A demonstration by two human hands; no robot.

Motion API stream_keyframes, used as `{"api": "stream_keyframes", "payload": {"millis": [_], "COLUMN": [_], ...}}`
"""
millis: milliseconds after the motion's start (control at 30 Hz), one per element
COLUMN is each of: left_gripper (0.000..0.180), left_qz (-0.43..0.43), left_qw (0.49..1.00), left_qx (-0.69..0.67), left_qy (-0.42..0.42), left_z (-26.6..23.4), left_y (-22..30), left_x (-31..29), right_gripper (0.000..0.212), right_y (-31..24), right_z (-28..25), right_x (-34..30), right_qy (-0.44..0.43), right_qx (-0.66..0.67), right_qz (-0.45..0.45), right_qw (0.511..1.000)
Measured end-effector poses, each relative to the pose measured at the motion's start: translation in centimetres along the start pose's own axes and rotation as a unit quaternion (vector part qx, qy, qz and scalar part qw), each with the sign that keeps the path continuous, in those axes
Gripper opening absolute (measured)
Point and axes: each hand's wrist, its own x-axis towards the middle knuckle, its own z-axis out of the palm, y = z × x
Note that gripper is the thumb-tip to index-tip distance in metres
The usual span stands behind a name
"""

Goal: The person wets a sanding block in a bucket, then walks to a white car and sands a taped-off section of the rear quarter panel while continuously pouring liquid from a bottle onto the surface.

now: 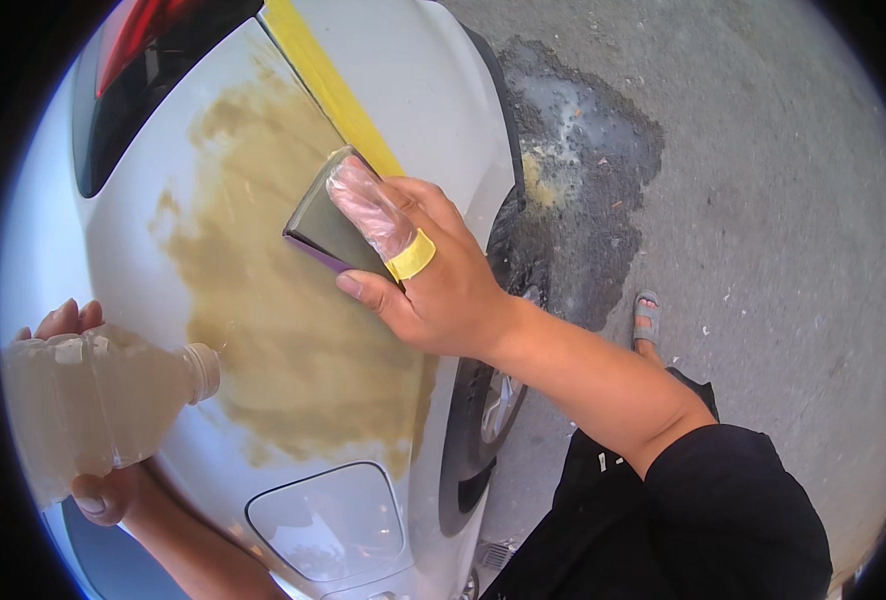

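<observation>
Pressing a dark sanding block (331, 228) flat against the white car panel (133, 230), the right hand (433, 285) has its grip pinching the block, thumb along the lower edge and fingers over the top. One finger is wrapped in clear plastic film (368, 205) bound with a band of yellow tape (412, 257). The block lies at the upper right edge of a wide tan-brown patch (263, 300) on the panel, just beside a strip of yellow masking tape (328, 85) that runs along the panel's crease. The left hand (83, 420) has its grip closed around a clear plastic bottle (93, 400), tilted so its neck touches the left edge of the patch. Below the patch sits the fuel flap (328, 520). A wheel (493, 400) shows to the right, over grey pavement (763, 200) with a dark wet stain (593, 150).
</observation>
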Motion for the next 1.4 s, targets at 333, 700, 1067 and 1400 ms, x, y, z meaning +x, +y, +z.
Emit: {"api": "stream_keyframes", "payload": {"millis": [333,700,1067,1400], "left_gripper": [0.13,0.121,0.13,0.13], "left_qz": [-0.014,0.012,-0.015,-0.021], "left_qw": [1.0,0.997,1.0,1.0], "left_qx": [0.021,-0.032,0.006,0.002], "left_qy": [0.0,-0.068,0.016,0.018], "left_z": [0.1,-2.2,0.8,0.3], "left_y": [0.2,-0.3,-0.6,0.0], "left_x": [0.1,-0.4,-0.2,-0.6], "right_gripper": [0.068,0.066,0.073,0.072], "right_y": [-0.8,-0.8,0.1,-0.9], "right_z": [-0.6,0.0,-0.9,-0.3], "right_x": [-1.9,-8.6,-7.5,-2.0], "right_qy": [-0.025,-0.03,-0.049,-0.062], "right_qx": [-0.012,0.028,0.005,-0.029], "right_qz": [-0.005,0.011,-0.008,-0.025], "right_qw": [1.0,0.999,0.999,0.997]}}
